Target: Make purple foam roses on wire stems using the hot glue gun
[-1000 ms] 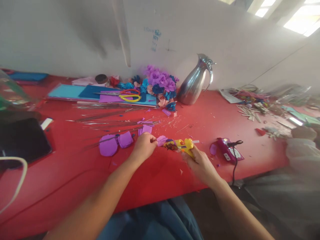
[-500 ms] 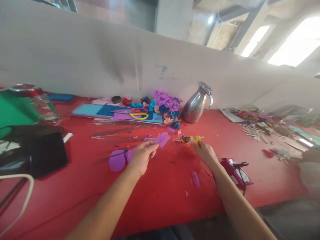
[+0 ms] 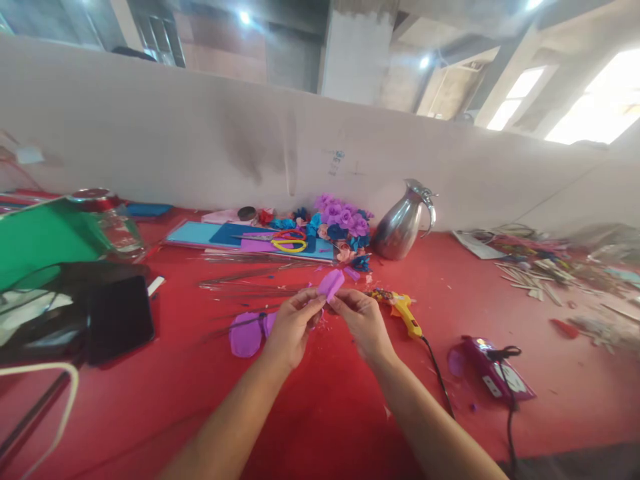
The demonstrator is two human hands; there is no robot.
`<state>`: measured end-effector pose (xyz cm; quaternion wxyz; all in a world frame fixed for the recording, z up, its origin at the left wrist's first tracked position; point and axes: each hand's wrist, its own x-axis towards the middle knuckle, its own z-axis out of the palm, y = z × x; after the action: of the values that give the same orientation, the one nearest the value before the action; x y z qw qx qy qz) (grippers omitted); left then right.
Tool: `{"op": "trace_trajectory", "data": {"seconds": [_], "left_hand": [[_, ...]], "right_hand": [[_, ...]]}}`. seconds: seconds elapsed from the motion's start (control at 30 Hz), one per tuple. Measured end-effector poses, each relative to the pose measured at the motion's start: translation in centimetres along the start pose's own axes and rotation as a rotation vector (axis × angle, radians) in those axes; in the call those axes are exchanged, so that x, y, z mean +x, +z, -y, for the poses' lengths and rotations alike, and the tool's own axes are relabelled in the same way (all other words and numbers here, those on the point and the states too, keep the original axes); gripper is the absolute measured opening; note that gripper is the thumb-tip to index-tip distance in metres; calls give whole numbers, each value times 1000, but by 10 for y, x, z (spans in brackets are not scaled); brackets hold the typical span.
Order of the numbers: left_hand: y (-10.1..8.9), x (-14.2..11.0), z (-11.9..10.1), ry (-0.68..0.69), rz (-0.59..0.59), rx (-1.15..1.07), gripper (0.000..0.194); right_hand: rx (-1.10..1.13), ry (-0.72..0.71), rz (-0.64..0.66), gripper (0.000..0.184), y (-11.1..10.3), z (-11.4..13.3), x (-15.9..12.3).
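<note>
A small purple paper petal (image 3: 331,283) is pinched between my left hand (image 3: 295,327) and my right hand (image 3: 364,324) above the red table (image 3: 320,413). Both sets of fingers are closed on its lower end, and its upper part folds upward. Just beyond my right hand lies a yellow glue gun (image 3: 409,317), its nozzle end pointing left and its black cord running toward the front edge. Left of my left hand rest more purple paper pieces (image 3: 245,335), cut with rounded edges. Thin dark wires (image 3: 240,288) are spread behind them.
Scissors (image 3: 287,241) lie on blue and purple paper sheets, beside a bunch of purple paper flowers (image 3: 345,217). A steel jug (image 3: 400,223) stands against the partition. A magenta power strip (image 3: 497,373) is at right, a black phone-like slab (image 3: 120,320) and glass jar (image 3: 117,230) at left.
My right hand has let go of the glue gun, which now lies on the table, and has come left to the petal. My left hand still holds the petal. The view has shifted slightly.
</note>
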<state>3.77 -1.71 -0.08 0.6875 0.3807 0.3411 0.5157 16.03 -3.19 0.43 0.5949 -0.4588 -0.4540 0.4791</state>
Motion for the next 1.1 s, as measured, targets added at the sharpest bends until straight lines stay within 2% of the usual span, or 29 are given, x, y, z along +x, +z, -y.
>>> {"op": "trace_trajectory", "data": {"seconds": [0.13, 0.23, 0.4, 0.53, 0.83, 1.1], "left_hand": [[0, 0, 0, 52, -21, 22, 20], [0, 0, 3, 140, -74, 90, 18], [-3, 0, 8, 360, -151, 394, 14], [-2, -4, 8, 449, -167, 539, 10], [4, -5, 14, 519, -165, 620, 4], [7, -7, 13, 445, -160, 570, 8]], "right_hand": [[45, 16, 33, 21, -5, 1, 4], [77, 29, 43, 20, -4, 0, 6], [168, 57, -15, 20, -1, -8, 3], [209, 64, -16, 20, -2, -11, -1], [264, 69, -69, 17, 0, -11, -5], [230, 77, -101, 17, 1, -12, -4]]}}
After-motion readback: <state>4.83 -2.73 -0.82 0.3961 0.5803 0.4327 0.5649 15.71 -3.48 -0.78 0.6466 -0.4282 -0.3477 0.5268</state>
